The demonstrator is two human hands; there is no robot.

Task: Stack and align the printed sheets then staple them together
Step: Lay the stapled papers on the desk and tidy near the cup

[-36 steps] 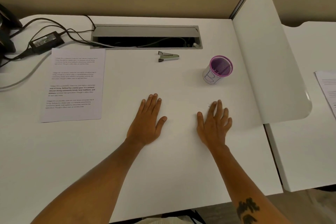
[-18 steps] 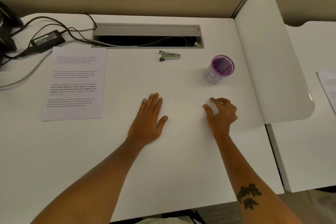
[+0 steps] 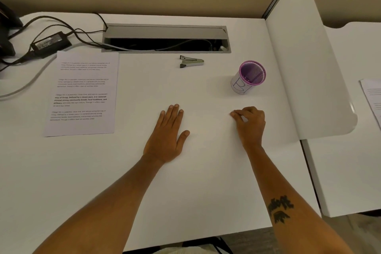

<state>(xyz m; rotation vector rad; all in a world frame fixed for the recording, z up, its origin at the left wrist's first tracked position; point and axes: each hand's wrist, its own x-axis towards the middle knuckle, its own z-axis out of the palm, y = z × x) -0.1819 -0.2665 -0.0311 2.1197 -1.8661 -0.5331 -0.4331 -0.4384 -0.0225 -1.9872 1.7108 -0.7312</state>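
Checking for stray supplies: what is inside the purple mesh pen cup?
The purple mesh pen cup looks nearly empty: its purple mesh wall shows, with a few small pale bits near the bottom, too small to identify. The near wall hides the rest of the bottom.

A white desk (image 3: 195, 181) carries everything here. On its left part lies 1 printed sheet (image 3: 82, 93), flat, with 4 blocks of text. Behind it sit a black power adapter (image 3: 50, 43) and its cables (image 3: 82, 33), beside a grey cable tray (image 3: 165, 38) set into the surface. A small stapler (image 3: 191, 61) lies just before the tray, a purple mesh cup (image 3: 248, 77) to its right. 2 hands rest on the bare middle: the left hand (image 3: 167, 138) flat, the right hand (image 3: 250, 125) curled, perhaps pinching something too small to tell.
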